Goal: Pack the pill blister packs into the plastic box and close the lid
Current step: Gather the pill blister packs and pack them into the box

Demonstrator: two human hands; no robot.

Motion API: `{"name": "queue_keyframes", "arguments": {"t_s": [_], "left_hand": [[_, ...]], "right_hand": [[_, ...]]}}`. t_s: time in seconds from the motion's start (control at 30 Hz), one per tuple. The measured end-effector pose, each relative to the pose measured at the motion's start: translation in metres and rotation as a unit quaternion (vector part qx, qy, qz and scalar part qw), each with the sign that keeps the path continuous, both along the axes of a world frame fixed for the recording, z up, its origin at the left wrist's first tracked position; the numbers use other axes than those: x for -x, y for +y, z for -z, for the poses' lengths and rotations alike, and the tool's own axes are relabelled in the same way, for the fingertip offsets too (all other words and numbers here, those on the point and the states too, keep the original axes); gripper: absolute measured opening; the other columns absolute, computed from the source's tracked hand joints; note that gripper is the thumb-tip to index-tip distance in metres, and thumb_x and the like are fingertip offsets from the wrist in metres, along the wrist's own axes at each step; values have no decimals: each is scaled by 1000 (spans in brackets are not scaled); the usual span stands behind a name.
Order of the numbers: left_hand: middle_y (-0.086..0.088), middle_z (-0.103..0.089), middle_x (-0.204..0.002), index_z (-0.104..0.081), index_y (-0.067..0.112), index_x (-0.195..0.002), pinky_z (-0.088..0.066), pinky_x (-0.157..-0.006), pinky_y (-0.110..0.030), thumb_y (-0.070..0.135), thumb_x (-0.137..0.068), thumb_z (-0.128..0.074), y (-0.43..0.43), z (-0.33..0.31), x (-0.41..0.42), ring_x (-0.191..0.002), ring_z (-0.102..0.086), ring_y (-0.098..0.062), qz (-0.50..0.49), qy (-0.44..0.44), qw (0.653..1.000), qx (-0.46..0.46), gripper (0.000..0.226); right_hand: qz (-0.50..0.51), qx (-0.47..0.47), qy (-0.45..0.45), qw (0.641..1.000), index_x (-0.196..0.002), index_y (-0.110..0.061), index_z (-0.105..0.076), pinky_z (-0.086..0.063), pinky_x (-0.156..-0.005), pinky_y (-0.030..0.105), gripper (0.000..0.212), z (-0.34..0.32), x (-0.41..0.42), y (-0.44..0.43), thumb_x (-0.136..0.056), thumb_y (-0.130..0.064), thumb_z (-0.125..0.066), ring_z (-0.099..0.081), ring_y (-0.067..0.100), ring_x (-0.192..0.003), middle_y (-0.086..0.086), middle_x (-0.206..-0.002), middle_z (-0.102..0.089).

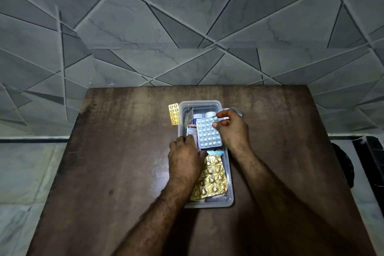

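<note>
A clear plastic box [229, 174] stands lengthwise in the middle of the brown table, with no lid on it. Inside lie a crumpled gold blister pack [211, 178], red and white sachets and a small white-capped bottle [210, 114]. My right hand [230, 129] pinches a pale blue blister pack [207, 133] by its far corner, tilted over the box's middle. My left hand [185, 158] rests on the box's left rim, fingers touching the sachets inside. A small gold blister pack [173, 114] lies on the table beside the box's far left corner.
A foil strip [238, 111] pokes out from behind my right hand on the table at the box's far right. The table's back edge meets a grey tiled wall [187, 27]. A dark object [342, 164] sits off the table's right side.
</note>
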State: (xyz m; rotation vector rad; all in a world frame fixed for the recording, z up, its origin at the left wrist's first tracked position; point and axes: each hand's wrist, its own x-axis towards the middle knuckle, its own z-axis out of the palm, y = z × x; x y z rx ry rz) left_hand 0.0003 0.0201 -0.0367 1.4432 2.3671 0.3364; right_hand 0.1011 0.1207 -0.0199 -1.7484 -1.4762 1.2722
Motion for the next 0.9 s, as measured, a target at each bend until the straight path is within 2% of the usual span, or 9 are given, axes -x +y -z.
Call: {"name": "queue_keyframes", "arguments": {"t_s": [0.1, 0.2, 0.3, 0.37, 0.43, 0.5, 0.6, 0.77, 0.9], "left_hand": [[-12, -57, -127, -49, 12, -130, -43, -91, -38, 44, -83, -65, 0, 2, 3, -114, -49, -30, 7, -15, 1000, 7, 59], [-12, -56, -129, -47, 12, -134, -42, -94, -37, 39, -82, -67, 2, 4, 9, -116, -50, -31, 7, -42, 999, 8, 62], [-12, -56, -132, -48, 11, -135, -41, -98, -35, 30, -84, -66, 3, 0, 15, -120, -51, -30, 16, -63, 998, -5, 58], [-13, -60, -126, -55, 11, -130, -44, -94, -33, 24, -84, -65, 4, -6, 20, -113, -57, -29, 11, -90, 994, -55, 49], [-9, -65, -118, -61, 12, -123, -45, -86, -28, 19, -84, -63, 9, -11, 29, -103, -62, -26, -27, -124, 986, -105, 40], [-4, -69, -112, -65, 16, -117, -43, -78, -22, 17, -85, -61, 17, -13, 43, -93, -66, -20, -94, -164, 974, -125, 32], [-3, -72, -106, -67, 16, -109, -45, -76, -24, 19, -87, -60, 31, -7, 71, -90, -65, -17, -171, -202, 957, -121, 23], [-13, -71, -114, -66, 9, -114, -48, -87, -31, 28, -89, -62, 63, 20, 100, -105, -65, -30, -201, -176, 963, -39, 32], [-13, -71, -103, -64, 9, -106, -54, -80, -35, 41, -86, -64, 82, 38, 102, -93, -66, -29, -202, -177, 963, 19, 38]], "right_hand": [[-11, -3, -26, 1000, -101, -17, -63, -54, -71, 28, 22, 4, 2, -1, -83, -9, -72, -64, 16, -78, -6, -77, -62], [-26, -13, -66, 997, -106, -16, -62, -51, -67, 24, 23, 9, 1, -2, -84, -11, -70, -62, 14, -75, -5, -76, -63], [-54, -50, -135, 988, -109, -16, -64, -50, -70, 25, 24, 15, 0, -5, -86, -17, -68, -64, 18, -85, 5, -97, -70], [-87, -91, -182, 975, -113, -16, -64, -52, -83, 33, 28, 21, -2, -7, -86, -21, -66, -62, 23, -97, 8, -109, -66], [-94, -112, -190, 971, -114, -16, -64, -51, -87, 36, 29, 22, -8, -5, -86, -24, -65, -61, 25, -101, 9, -115, -61], [-69, -113, -188, 973, -111, -17, -66, -52, -87, 37, 28, 23, -18, 4, -86, -29, -66, -61, 25, -100, 8, -113, -62], [-20, -78, -204, 976, -100, -15, -69, -50, -84, 33, 25, 27, -38, 25, -83, -33, -68, -64, 28, -97, 11, -104, -69], [11, 13, -208, 978, -98, -5, -71, -39, -70, 26, 30, 37, -49, 46, -83, -31, -70, -67, 34, -96, 17, -103, -73], [8, 48, -203, 978, -98, -4, -68, -41, -69, 26, 40, 53, -41, 51, -79, -39, -73, -68, 33, -96, 17, -103, -73]]}}
